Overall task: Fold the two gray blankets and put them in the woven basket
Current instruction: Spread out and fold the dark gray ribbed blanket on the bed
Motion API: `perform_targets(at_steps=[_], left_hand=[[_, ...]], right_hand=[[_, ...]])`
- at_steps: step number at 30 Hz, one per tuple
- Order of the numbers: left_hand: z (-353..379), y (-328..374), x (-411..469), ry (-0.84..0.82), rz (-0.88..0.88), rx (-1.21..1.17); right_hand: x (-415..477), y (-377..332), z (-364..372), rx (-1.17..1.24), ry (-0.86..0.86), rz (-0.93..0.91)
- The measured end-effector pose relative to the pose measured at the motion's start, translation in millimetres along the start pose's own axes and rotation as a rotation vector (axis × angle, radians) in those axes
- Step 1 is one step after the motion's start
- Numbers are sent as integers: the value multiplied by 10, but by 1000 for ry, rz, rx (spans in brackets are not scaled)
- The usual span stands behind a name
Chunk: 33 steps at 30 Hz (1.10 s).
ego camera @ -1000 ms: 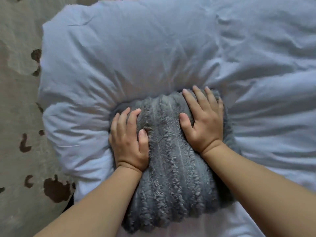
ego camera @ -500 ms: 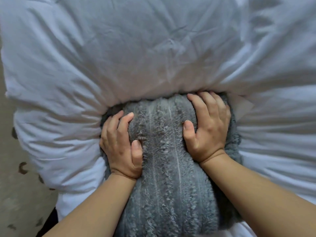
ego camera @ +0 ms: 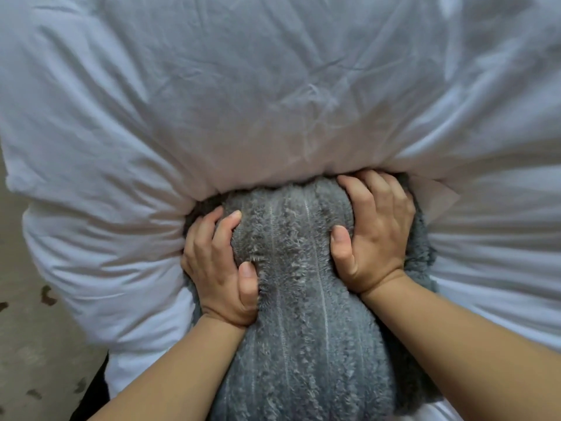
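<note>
Gray blanket (ego camera: 297,344), folded into a thick, ribbed bundle, lying on a white duvet (ego camera: 243,101) with its far end pressed into the duvet's puffed edge. The near end runs out of the bottom of the head view. The left hand (ego camera: 218,268) grips the bundle's left flank, fingers curled into the pile and thumb dug in on top. The right hand (ego camera: 376,232) grips the far right corner, fingers hooked over the end and thumb pressed into the upper face. The hands are set apart, one on each side, and the fabric bulges between them.

Handling, as judged: the plush pile dents deeply under the thumbs, so the bundle is probably soft, compressible and fairly light, with no stiffness of its own. It is not fragile, and the fleece gives plenty of friction. The main risk is that the layers slide apart and the fold opens when lifted. The best hold would be on both flanks, squeezing inward through all layers, or with the fingers tucked beneath.

A patterned floor (ego camera: 36,360) shows at the left. Neither the woven basket nor the second gray blanket is in view.
</note>
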State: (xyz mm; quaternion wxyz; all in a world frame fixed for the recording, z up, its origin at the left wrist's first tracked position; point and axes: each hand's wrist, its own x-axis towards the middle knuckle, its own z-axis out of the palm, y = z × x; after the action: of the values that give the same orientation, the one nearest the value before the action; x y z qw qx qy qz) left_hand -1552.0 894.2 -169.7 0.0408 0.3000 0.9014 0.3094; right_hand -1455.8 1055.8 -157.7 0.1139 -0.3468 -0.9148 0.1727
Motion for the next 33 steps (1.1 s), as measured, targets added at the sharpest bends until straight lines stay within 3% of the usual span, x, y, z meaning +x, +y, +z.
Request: perform_targets(at_steps=[15, 21, 25, 29, 33], left_hand=[[-2, -3, 14, 14, 28, -8], [-312, 143, 88, -39, 18, -63], [-732, 323, 124, -145, 5, -139], [-1133, 455, 74, -284, -37, -197], [-1486, 610, -94, -368, -216, -217]], right_hand=[[83, 22, -37, -27, 15, -35], [152, -150, -394, -46, -57, 86], [132, -381, -888, 57, -167, 144], [-92, -524, -1541, 464, -11, 251], [-650, -396, -1945, 493, -90, 459]])
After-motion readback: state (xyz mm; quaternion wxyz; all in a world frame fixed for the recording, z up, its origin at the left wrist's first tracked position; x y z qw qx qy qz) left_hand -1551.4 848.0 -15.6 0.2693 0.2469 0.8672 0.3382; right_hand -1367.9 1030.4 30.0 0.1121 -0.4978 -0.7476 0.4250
